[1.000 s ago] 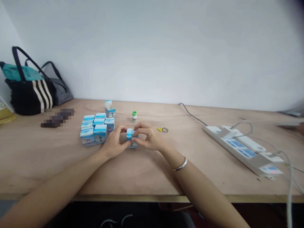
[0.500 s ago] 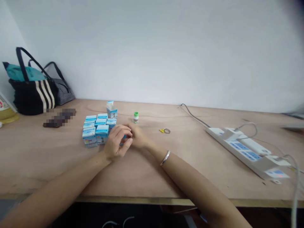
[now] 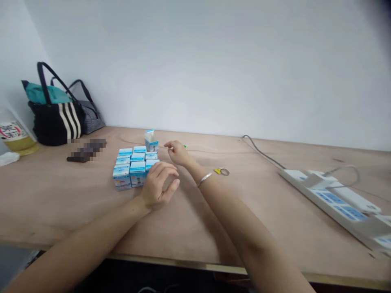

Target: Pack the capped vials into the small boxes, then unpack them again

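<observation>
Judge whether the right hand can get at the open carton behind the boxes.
Probably yes: the right hand hovers close beside the open carton, with only bare plywood tabletop between them.

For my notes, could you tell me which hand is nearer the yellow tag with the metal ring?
Right hand, left of the yellow tag; the left hand is farther left, beside the blue-and-white boxes.
</observation>
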`<state>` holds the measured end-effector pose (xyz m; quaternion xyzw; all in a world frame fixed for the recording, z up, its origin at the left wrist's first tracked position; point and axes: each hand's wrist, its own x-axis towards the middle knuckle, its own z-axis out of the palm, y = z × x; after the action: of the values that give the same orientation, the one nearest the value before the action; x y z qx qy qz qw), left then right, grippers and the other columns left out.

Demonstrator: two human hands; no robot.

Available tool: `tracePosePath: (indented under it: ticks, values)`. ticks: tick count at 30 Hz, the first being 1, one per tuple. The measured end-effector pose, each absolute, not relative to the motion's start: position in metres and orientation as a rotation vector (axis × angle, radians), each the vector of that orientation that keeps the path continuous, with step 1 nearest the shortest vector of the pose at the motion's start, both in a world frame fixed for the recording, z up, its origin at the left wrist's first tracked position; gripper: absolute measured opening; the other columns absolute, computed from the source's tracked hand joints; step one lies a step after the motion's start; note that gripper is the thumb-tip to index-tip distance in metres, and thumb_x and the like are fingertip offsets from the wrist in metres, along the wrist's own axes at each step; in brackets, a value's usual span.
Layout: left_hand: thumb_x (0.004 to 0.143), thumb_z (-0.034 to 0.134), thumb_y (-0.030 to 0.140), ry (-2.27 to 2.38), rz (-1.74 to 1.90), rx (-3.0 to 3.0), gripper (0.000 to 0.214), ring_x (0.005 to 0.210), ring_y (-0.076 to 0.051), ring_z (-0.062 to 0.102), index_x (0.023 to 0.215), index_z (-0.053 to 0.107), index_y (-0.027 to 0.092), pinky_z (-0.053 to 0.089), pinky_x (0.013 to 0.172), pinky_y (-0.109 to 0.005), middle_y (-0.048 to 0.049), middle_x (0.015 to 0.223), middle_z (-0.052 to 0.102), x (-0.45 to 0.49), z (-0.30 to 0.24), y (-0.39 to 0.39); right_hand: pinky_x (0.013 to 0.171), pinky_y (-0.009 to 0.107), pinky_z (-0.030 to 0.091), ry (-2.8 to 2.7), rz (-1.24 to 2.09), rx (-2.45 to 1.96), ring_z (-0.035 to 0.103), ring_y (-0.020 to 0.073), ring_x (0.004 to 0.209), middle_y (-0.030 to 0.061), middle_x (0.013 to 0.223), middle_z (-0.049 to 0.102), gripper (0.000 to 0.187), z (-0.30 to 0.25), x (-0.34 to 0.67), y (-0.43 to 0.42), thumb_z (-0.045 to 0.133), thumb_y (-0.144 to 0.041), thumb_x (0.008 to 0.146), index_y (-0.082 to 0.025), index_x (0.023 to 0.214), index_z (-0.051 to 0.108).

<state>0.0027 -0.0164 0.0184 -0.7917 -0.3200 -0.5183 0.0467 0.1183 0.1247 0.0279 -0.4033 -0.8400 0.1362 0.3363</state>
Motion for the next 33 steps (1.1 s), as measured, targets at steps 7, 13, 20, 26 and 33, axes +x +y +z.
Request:
tracePosePath:
  ticks: [7,13,20,26,33]
  values:
    - [0.082,0.049,0.022,-0.996,-1.607,-2.412,0.006,0.091,-0.019,0.056,0.085,0.054,0.019,0.043,0.085,-0.036,-0.0063,0.093,0.062,0.002,0.019,-0.015,0.084,0.033,0.045,-2.291,0.191,-1.122,0.058,0.0197,0.089,0.0125,0.112,0.047,0.05,0.024,0.081,0.161,0.044,-0.001,0.077,-0.018,0.123,0.05]
    - [0.081,0.051,0.021,-1.017,-1.564,-2.445,0.005,0.09,-0.018,0.056,0.084,0.055,0.019,0.043,0.084,-0.036,-0.0052,0.092,0.062,0.001,0.017,-0.012,0.08,0.033,0.044,-2.248,0.065,-1.196,0.055,0.0212,0.086,0.0129,0.103,0.05,0.021,0.022,0.089,0.15,0.044,-0.01,0.081,-0.013,0.098,0.057]
    - [0.078,0.056,0.023,-0.995,-1.504,-2.438,0.011,0.094,-0.02,0.056,0.088,0.056,0.02,0.043,0.088,-0.037,-0.0056,0.095,0.061,0.002,0.01,-0.007,0.066,0.027,0.041,-2.269,-0.028,-1.149,0.051,0.0156,0.067,0.0079,0.084,0.054,0.009,0.041,0.151,0.084,0.048,-0.013,0.077,-0.014,0.081,0.056]
    - [0.075,0.059,0.024,-1.048,-1.333,-2.385,0.033,0.115,-0.027,0.048,0.107,0.056,0.022,0.037,0.1,-0.045,-0.0091,0.122,0.054,0.006,0.008,-0.007,0.057,0.025,0.037,-2.289,0.057,-1.145,0.048,0.013,0.058,0.0041,0.07,0.055,0.003,0.05,0.184,0.028,0.056,-0.015,0.066,-0.016,0.064,0.055]
    - [0.075,0.059,0.025,-1.085,-1.192,-2.469,0.052,0.124,-0.029,0.042,0.125,0.047,0.023,0.038,0.101,-0.046,-0.0099,0.135,0.045,0.003,0.004,-0.003,0.05,0.022,0.035,-2.004,0.854,-1.096,0.046,0.0094,0.051,-0.0017,0.053,0.052,0.021,0.05,0.19,0.016,0.059,-0.029,0.071,-0.017,0.055,0.055]
